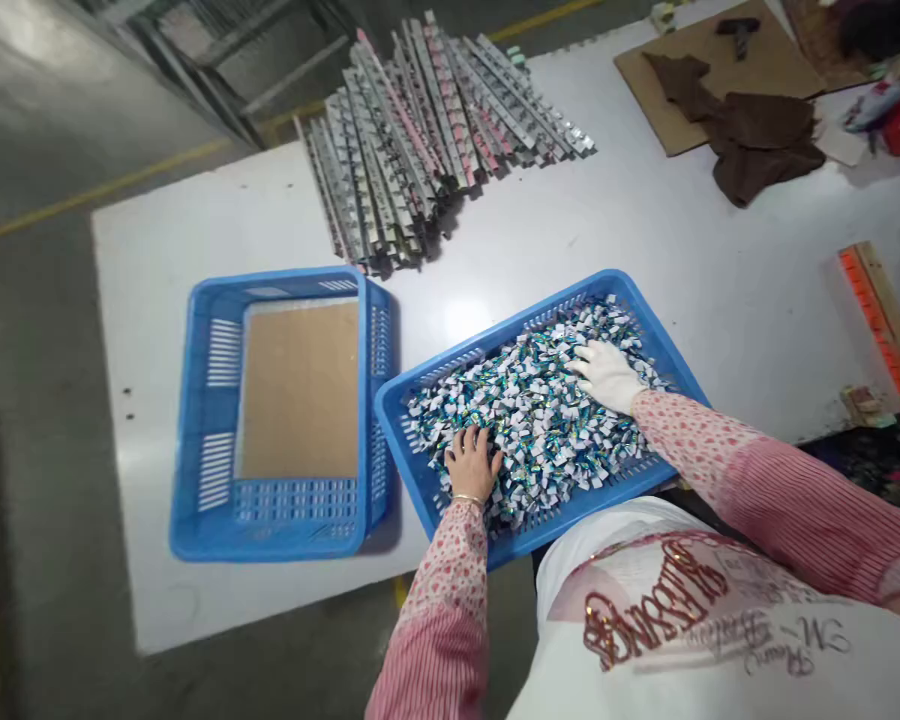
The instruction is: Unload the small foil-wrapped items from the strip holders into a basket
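A blue plastic basket (pixel 649 322) in front of me is heaped with several small teal-and-white wrapped pieces (pixel 532 410). My bare left hand (pixel 471 464) lies on the near left of the heap, fingers curled down into the pieces. My right hand (pixel 607 375), in a white glove, rests on the heap further back, fingers spread flat. A second blue basket (pixel 210 420) stands to the left, holding only a brown cardboard sheet (pixel 300 390) on its bottom.
A pile of long metal strips (pixel 427 130) lies at the back of the white table (pixel 682 250). Brown cloths on cardboard (pixel 750 130) lie at the back right. An orange-edged wooden bar (pixel 881 320) sits at the right edge. Grey floor lies left.
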`<action>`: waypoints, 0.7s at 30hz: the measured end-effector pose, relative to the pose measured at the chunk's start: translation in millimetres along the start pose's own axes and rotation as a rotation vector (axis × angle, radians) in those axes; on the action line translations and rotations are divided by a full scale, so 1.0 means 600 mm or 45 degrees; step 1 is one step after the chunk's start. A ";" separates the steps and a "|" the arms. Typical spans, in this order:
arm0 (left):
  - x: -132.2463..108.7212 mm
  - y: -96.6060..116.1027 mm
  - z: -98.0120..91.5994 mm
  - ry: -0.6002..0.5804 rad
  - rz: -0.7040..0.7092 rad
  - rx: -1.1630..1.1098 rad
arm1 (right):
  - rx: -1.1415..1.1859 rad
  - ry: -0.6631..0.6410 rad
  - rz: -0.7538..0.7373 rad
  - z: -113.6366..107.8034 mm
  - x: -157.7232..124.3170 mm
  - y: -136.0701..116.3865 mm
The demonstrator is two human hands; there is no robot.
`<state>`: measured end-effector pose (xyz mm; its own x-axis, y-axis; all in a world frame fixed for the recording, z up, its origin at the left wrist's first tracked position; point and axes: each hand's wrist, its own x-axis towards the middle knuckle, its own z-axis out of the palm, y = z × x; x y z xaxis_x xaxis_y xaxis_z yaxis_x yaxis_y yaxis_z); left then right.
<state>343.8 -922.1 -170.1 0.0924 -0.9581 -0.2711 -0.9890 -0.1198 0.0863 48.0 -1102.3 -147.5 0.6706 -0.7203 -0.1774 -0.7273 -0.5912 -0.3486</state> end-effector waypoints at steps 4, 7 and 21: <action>-0.053 -0.005 0.002 -0.094 -0.107 0.004 | -0.028 0.038 -0.223 -0.002 -0.055 -0.035; -0.092 -0.009 0.000 -0.167 -0.121 -0.002 | -0.002 -0.097 -0.526 0.029 -0.091 -0.087; -0.142 0.025 0.025 0.023 0.114 -0.125 | -0.083 -0.532 -0.654 0.098 -0.164 -0.098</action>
<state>319.6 -838.5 -160.1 0.0067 -0.9705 -0.2411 -0.9774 -0.0573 0.2033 33.2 -975.5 -163.6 0.9250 -0.1478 -0.3500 -0.2988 -0.8520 -0.4300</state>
